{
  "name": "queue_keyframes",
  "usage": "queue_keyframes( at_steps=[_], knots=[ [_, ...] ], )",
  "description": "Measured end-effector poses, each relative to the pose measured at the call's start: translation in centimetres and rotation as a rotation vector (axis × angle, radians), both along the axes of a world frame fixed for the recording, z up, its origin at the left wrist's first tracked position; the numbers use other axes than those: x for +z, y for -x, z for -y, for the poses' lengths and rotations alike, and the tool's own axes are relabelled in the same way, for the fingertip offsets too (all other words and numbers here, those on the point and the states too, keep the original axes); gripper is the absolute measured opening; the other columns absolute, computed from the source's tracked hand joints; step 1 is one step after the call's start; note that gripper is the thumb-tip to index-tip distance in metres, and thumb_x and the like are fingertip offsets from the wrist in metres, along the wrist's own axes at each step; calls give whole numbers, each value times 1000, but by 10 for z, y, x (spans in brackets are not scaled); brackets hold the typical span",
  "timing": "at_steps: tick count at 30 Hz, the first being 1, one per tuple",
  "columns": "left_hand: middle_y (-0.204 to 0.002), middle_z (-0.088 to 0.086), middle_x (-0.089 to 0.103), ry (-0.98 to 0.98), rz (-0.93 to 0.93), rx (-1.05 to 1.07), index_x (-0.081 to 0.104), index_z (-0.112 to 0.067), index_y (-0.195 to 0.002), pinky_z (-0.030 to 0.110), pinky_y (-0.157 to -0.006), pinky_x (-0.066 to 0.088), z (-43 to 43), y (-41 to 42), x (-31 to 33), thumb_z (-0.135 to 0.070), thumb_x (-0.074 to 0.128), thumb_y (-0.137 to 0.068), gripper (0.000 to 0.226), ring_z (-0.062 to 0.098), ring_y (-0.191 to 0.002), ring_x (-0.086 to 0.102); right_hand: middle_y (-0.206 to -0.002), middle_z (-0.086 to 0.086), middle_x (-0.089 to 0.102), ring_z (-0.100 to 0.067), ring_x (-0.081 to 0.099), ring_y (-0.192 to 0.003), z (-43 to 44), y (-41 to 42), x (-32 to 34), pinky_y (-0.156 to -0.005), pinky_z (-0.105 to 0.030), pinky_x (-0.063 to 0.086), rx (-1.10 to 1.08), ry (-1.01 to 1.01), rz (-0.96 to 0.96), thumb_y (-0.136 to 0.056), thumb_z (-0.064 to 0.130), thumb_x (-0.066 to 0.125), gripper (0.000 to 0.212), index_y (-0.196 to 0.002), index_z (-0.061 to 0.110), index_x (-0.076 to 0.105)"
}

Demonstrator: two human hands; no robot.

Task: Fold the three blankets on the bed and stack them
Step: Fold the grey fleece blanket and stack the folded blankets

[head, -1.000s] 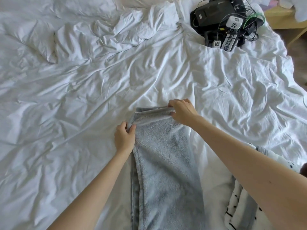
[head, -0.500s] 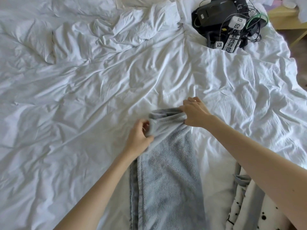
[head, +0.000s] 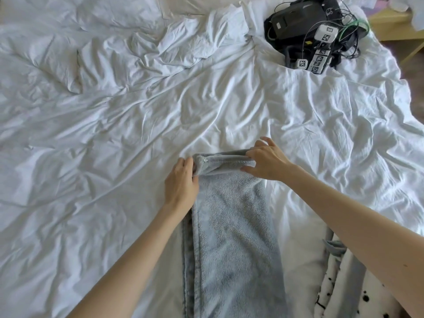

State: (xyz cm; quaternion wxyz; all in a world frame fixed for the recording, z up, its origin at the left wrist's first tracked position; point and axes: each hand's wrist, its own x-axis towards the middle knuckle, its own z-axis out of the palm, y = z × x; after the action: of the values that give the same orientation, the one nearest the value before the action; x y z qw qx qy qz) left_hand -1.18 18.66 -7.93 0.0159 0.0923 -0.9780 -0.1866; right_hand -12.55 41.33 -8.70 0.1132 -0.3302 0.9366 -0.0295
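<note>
The left hand (head: 181, 182) grips the left corner of the grey blanket's (head: 231, 226) far end, with the fingers curled over the edge and the thumb tucked below it. The right hand (head: 267, 162) pinches the right corner of the same end between the thumb and forefinger, and its other fingers are spread loosely above the sheet. Between the two hands the far end of the blanket is lifted off the bed (head: 114, 134) and curls over in a soft, rounded lip.

The rest of the grey blanket lies flat as a long, narrow strip, folded lengthwise. It runs from the near edge of the bed up to about the middle, and its near end passes out of view at the bottom. Along its left side the stacked edges of several layers show as a darker band.

Near the bed's near right corner, partly covered by the right forearm, a white blanket with black spots (head: 332, 294) lies bunched, showing a strip of grey lining. It sits just beside the grey blanket without touching it, with a band of sheet between them.

The white sheet is heavily creased all over. At the far right corner of the bed sits a heap of black equipment (head: 298, 24) with tangled cables and small white marker tags (head: 325, 33). Beyond that corner stands a pale wooden table (head: 387, 26)
</note>
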Motion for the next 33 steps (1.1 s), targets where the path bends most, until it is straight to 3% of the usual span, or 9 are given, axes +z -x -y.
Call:
queue_keyframes(
  at_steps=[3,8,13,15,18,22,27,30,33],
  knots=[
    [-99,7,58,-84,-8,-44,54,-9,-96,31,-63,36,2,16,1,-3,62,-84,15,28,-91,60,-96,5,65,-16,50,-108,-3,10,3,-111,-33,16,-34,-19,-39,-86,45,61,34,-106,20,71],
    [-98,-12,47,-139,52,-233,54,-13,-102,18,-57,27,4,43,-8,-20,72,-85,26,11,-83,49,-115,-5,50,-22,40,-117,-17,24,4,-109,-36,20,-164,-76,9,-79,39,66,37,-111,20,71],
    [-111,-9,54,-70,191,-360,53,-16,-109,26,-61,34,8,56,-27,-19,67,-86,26,16,-91,57,-123,-10,45,-25,39,-121,-27,29,-8,-102,-39,29,-297,-75,211,-83,38,62,44,-123,19,62],
    [-121,-8,50,20,186,-416,53,-16,-112,28,-62,40,13,59,-31,-20,65,-86,29,17,-96,58,-116,-8,44,-24,42,-114,-28,31,-11,-98,-39,33,-338,-6,332,-85,45,61,37,-109,16,64],
    [-126,-7,47,50,251,-447,50,-18,-116,33,-65,41,18,63,-34,-26,65,-87,34,19,-97,58,-98,-3,45,-25,50,-96,-30,35,-13,-77,-34,41,-377,90,431,-84,52,64,36,-87,17,57],
    [-117,-5,57,120,229,-451,48,-23,-110,29,-60,35,19,62,-34,-29,61,-87,27,22,-89,60,-77,6,49,-22,52,-84,-29,35,-12,-69,-31,34,-327,-17,391,-86,60,57,36,-93,26,50],
    [-115,-4,61,196,177,-384,42,-25,-113,28,-55,30,22,57,-31,-37,62,-86,36,21,-78,55,-68,3,48,-25,51,-74,-25,38,-9,-59,-31,35,-350,75,373,-88,50,62,36,-84,17,50],
    [-101,-4,62,237,204,-314,45,-22,-96,31,-60,30,21,57,-30,-36,61,-83,25,25,-90,60,-66,3,47,-23,50,-69,-24,36,-11,-55,-29,34,-383,97,346,-88,49,64,37,-78,16,50],
    [-86,-6,49,53,270,-239,40,-24,-74,28,-55,27,23,64,-25,-30,62,-84,25,19,-80,53,-64,2,47,-22,49,-63,-23,38,-12,-48,-27,31,-430,149,311,-87,44,67,38,-71,12,52]
  ],
)
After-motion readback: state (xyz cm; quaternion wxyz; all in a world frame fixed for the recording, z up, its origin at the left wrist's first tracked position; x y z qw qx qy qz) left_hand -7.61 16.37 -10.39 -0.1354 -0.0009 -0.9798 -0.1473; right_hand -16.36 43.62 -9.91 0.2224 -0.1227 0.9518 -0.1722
